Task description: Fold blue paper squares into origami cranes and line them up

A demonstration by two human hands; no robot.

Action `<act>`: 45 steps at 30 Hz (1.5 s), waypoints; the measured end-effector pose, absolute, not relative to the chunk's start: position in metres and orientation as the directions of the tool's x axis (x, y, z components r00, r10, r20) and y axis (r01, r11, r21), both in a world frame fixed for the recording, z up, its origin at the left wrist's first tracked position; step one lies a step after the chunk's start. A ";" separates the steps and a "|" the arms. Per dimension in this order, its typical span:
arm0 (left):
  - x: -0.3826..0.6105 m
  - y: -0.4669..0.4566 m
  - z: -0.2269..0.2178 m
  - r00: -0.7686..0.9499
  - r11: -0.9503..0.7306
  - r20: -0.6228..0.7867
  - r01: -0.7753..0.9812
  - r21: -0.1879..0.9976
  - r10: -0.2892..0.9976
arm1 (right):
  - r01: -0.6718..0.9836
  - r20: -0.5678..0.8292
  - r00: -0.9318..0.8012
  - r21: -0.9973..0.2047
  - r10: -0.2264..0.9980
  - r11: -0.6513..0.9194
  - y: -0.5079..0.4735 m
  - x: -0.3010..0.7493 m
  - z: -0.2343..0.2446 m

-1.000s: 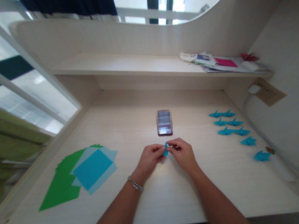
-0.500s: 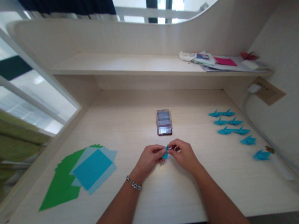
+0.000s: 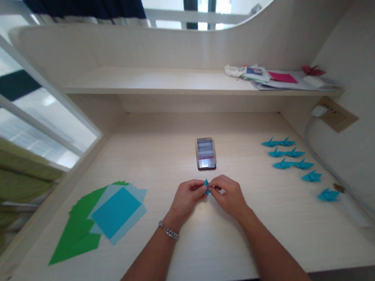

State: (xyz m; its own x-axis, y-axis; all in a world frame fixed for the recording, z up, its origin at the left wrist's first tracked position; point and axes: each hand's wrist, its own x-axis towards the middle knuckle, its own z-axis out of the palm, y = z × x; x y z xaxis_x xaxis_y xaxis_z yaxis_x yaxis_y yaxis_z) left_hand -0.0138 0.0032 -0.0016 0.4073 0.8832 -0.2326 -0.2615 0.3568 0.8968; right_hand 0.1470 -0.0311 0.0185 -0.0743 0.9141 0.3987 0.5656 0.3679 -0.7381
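Between my hands, over the middle of the desk, is a small folded piece of blue origami paper (image 3: pixel 207 183). My left hand (image 3: pixel 188 197) pinches it from the left, thumb against fingers. From the other side my right hand (image 3: pixel 227 193) grips it with thumb and forefinger. Its tip points up between the fingers; the rest is mostly hidden. Several folded blue paper cranes (image 3: pixel 284 164) stand in rows on the right of the desk. Sheets of blue paper (image 3: pixel 116 212) lie over fanned green sheets (image 3: pixel 73 233) on the left.
A phone (image 3: pixel 205 153) lies just beyond my hands. Behind it runs a low shelf (image 3: pixel 154 82) with papers (image 3: pixel 281 78) at its right end. A cable (image 3: pixel 327 161) hangs from a wall socket (image 3: pixel 337 113) and runs beside the cranes.
The blue paper has been turned between my fingers; it now looks narrower, with its tip upright. My hands have barely shifted. Everything else on the desk stays put.
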 end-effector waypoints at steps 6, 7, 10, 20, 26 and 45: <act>-0.010 0.002 0.001 0.367 0.314 -0.206 -0.261 0.913 0.907 | 0.531 0.432 -0.026 -0.758 0.902 0.378 -0.030 0.145 0.013; -0.010 0.002 0.001 0.364 0.311 -0.207 -0.257 0.915 0.908 | 0.525 0.431 -0.027 -0.762 0.902 0.380 -0.030 0.145 0.013; -0.009 0.002 0.000 0.352 0.296 -0.200 -0.245 0.923 0.914 | 0.506 0.419 -0.027 -0.777 0.907 0.374 -0.030 0.146 0.014; -0.009 0.004 -0.006 0.281 0.187 -0.131 -0.184 0.965 0.951 | 0.397 0.312 0.078 -0.881 0.947 0.258 -0.030 0.138 0.016; -0.007 0.003 -0.004 0.215 0.144 -0.106 -0.166 0.976 0.971 | 0.389 0.225 0.154 -0.909 0.962 0.150 -0.028 0.138 0.014; -0.004 0.002 -0.002 0.190 0.063 -0.046 -0.085 0.994 0.981 | 0.266 0.091 0.115 -0.962 0.989 0.057 -0.026 0.140 0.008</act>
